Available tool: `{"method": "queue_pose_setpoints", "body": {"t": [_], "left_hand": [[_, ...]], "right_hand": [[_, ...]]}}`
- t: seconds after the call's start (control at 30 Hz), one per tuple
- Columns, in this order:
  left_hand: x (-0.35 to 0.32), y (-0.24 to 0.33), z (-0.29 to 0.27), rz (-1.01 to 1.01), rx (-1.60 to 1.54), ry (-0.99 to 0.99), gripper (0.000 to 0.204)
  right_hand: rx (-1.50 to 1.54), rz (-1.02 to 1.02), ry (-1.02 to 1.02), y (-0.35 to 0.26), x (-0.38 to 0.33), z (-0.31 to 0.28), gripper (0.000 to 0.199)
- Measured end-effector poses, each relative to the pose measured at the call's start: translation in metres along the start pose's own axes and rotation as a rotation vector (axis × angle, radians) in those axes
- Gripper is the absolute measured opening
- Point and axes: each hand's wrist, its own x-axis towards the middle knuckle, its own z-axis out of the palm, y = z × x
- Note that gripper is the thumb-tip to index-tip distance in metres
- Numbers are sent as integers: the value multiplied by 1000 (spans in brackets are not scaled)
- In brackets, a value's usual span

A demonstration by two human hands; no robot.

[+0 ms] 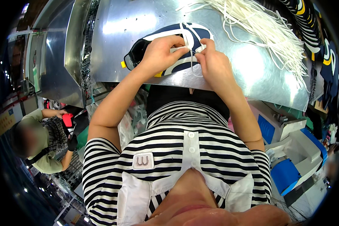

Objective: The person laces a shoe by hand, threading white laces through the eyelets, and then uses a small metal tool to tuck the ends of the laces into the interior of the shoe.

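A navy and white shoe upper [182, 63] with yellow tabs lies on the metal table [113, 45], its dark-lined heel opening to the left. My left hand [160, 52] rests over the upper's middle, thumb and forefinger pinched on a white shoelace [192, 62]. My right hand [214, 64] is at the upper's right end, its fingers also closed in a pinch on white lace. Between the two hands the lace crosses the upper, and a loop hangs toward the table's near edge. My fingers partly hide the eyelet area.
A large heap of loose white laces [260, 34] spreads over the table's far right. More navy, white and yellow uppers [329, 62] hang beyond the right edge. A grey and blue machine [290, 162] stands at right. Another person [45, 143] at left holds something red.
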Motion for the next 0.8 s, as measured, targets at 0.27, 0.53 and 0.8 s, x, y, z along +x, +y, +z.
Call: {"method": "queue_pose_setpoints", "body": {"t": [0.27, 0.53, 0.8], "left_hand": [[-14, 13, 10, 151, 179, 72, 15], [-36, 22, -12, 251, 359, 225, 18], [-48, 13, -18, 434, 461, 260, 16]], "right_hand": [[-196, -9, -107, -18, 16, 15, 39], [46, -57, -25, -20, -25, -34, 40], [763, 219, 15, 23, 31, -30, 42]]}}
